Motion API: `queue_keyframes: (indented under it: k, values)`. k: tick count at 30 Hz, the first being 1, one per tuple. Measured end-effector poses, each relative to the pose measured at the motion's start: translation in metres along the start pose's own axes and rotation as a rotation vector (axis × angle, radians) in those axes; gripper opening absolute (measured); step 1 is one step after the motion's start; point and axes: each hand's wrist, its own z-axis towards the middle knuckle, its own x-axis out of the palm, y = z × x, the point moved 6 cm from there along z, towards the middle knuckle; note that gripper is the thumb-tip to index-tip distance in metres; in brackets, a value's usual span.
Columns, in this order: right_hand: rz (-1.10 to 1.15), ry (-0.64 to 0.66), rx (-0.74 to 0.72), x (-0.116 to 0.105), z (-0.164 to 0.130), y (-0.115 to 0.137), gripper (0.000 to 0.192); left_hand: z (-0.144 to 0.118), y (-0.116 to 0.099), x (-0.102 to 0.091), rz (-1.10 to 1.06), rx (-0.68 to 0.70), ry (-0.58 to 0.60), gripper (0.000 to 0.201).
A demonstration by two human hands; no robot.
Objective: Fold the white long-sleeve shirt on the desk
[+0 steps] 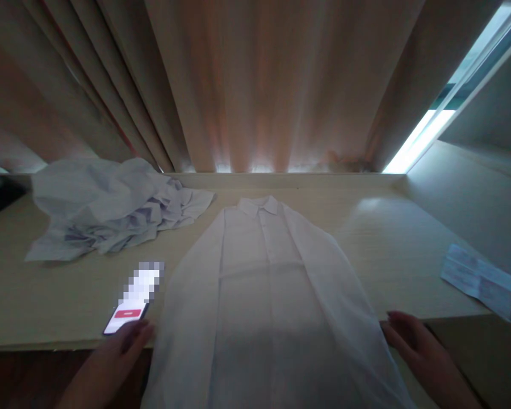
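A white button-up shirt [266,284] lies front side up, its collar toward the far edge of the table and its sleeves along its sides. The lower part runs over the near edge and out of the picture. My left hand [114,355] is beside the sleeve on the left, just below a lit phone [130,313]; its fingers are loosely curled, with nothing visible in them. At the opposite side, my right hand [415,343] is by the other sleeve's edge, fingers bent and slightly apart. Whether either hand touches the cloth is hard to tell.
A crumpled heap of white cloth [111,207] lies at the back left of the pale table [353,227]. Near the right panel is a creased paper [477,277]. Brown curtains [281,85] hang behind, and a dark object [2,193] stands at the far left.
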Motion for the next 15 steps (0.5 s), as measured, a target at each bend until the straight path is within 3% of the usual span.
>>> queue_keyframes:
  k: [2, 4, 7, 10, 15]
  values:
    - [-0.019, 0.031, -0.249, 0.045, 0.006, 0.076, 0.04, 0.046, -0.043, -0.001, 0.053, 0.148, -0.125, 0.046]
    - [-0.035, 0.103, -0.543, 0.105, -0.006, 0.15, 0.034, 0.085, -0.096, 0.009, 0.129, 0.304, -0.178, 0.046]
    - [-0.119, 0.142, -0.812, 0.183, -0.031, 0.22, 0.035, 0.134, -0.164, 0.042, 0.342, 0.463, -0.167, 0.048]
    - [-0.17, 0.201, -0.96, 0.229, -0.042, 0.248, 0.043, 0.179, -0.198, 0.071, 0.385, 0.473, -0.178, 0.051]
    - [-0.18, 0.289, -1.12, 0.257, -0.037, 0.247, 0.061, 0.237, -0.21, 0.11, 0.356, 0.48, -0.156, 0.06]
